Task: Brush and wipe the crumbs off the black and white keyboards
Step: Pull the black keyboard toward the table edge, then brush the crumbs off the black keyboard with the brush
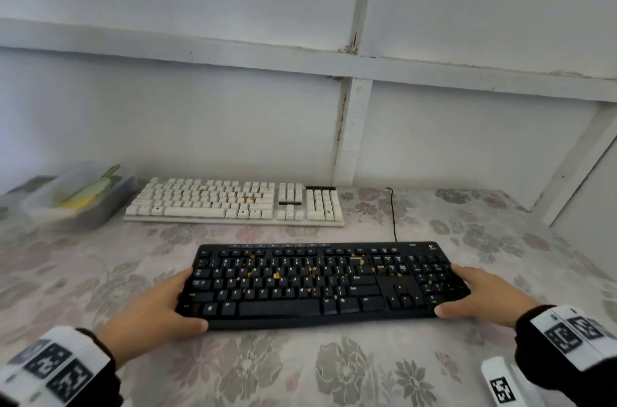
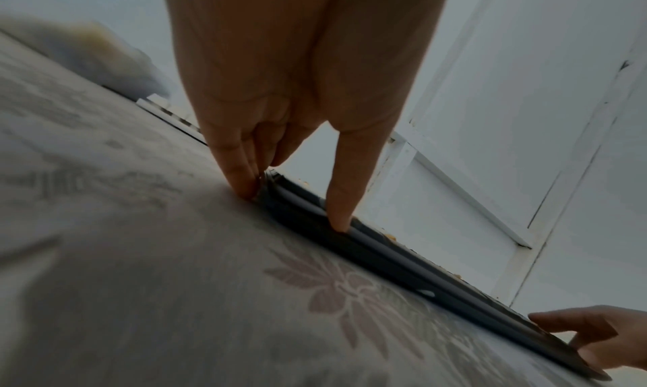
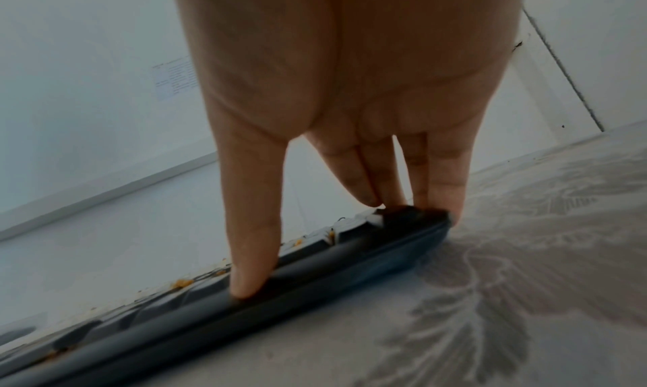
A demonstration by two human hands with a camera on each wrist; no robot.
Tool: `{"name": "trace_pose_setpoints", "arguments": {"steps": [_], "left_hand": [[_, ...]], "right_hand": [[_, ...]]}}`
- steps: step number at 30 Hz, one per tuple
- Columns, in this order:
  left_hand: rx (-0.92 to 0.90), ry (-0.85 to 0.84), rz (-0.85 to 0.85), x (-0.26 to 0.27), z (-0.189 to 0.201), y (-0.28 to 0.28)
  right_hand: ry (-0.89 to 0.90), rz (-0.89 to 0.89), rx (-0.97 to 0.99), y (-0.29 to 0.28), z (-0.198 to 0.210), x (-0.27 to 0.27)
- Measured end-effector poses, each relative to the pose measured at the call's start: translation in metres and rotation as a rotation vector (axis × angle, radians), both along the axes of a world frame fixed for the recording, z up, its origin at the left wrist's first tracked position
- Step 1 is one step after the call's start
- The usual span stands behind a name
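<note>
A black full-size plastic keyboard [image 1: 320,283] lies on the table [image 1: 100,273], which is covered by a pale cloth printed with grey and pink flowers. Orange crumbs [image 1: 276,275] are scattered over its keys, mostly across the letter rows and near the Enter key. A small white logo sits at its far right corner, too small to read; the white key legends (Q, W, A, S, Enter, Shift, Ctrl and the like) can be partly made out.

The left hand [image 1: 157,306] grips the keyboard's left end, thumb on the near edge and fingers [image 2: 241,177] down against the left side where it meets the cloth. The right hand [image 1: 484,296] grips the right end the same way, thumb on the near edge, fingers [image 3: 444,182] over the right side.

Behind it, near the white panelled wall, lies a cream-white plastic keyboard [image 1: 233,203], also speckled with orange crumbs; its legends are unreadable. A black cable [image 1: 394,213] runs back from the black keyboard just beside the white one's right end. Left of the white keyboard stands a clear plastic box [image 1: 76,203] holding pale green and yellow items, blurred. Both wrists wear white bands with black square marker patterns [image 1: 567,335].
</note>
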State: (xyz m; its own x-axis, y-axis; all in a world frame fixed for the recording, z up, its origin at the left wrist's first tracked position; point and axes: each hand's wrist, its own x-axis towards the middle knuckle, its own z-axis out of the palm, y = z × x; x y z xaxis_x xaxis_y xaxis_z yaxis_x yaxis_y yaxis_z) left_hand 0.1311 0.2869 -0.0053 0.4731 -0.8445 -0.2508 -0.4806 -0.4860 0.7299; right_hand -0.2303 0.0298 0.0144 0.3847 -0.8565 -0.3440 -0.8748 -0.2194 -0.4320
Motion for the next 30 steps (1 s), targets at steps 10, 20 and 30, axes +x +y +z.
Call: {"name": "trace_pose_setpoints", "arguments": {"steps": [10, 20, 30], "left_hand": [[-0.002, -0.036, -0.058, 0.001, -0.001, 0.004], [-0.036, -0.077, -0.059, 0.085, 0.017, 0.028], [-0.238, -0.193, 0.151, 0.237, 0.026, 0.077]], "right_hand": [[0.079, 0.038, 0.008, 0.015, 0.011, 0.013], [-0.117, 0.252, -0.028, 0.091, 0.053, 0.156], [-0.231, 0.561, -0.095, 0.166, 0.04, 0.397]]}}
